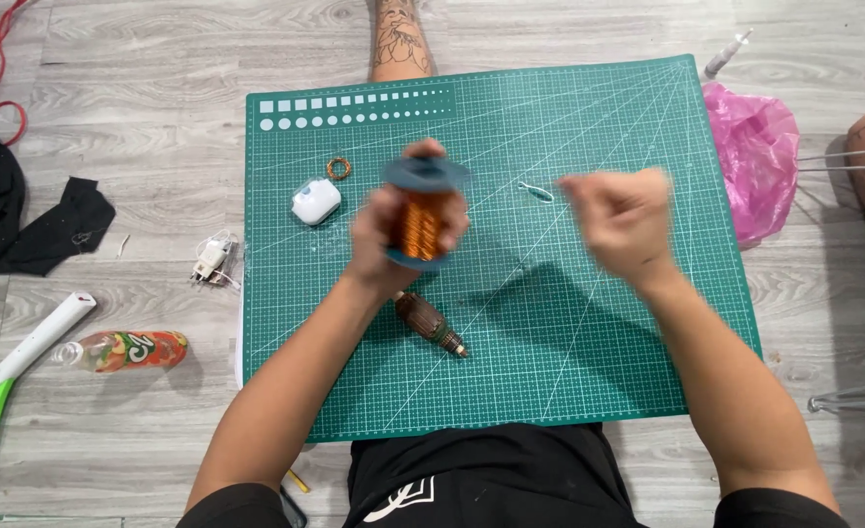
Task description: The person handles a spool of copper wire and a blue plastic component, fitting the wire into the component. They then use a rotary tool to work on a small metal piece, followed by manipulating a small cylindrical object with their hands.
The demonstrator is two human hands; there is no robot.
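left fingers (379, 220) wrapped around copper wire spool (423, 217), axis upright, right fingers (620, 210) curled, blurred

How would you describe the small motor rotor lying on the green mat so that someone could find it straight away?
Start at the green gridded cutting mat on the grey wooden floor. Below the left hand, which holds up a blue-flanged spool of copper wire, lies a small brown cylindrical rotor with a metal shaft. It is the only dark, stubby cylinder lying flat on the mat.
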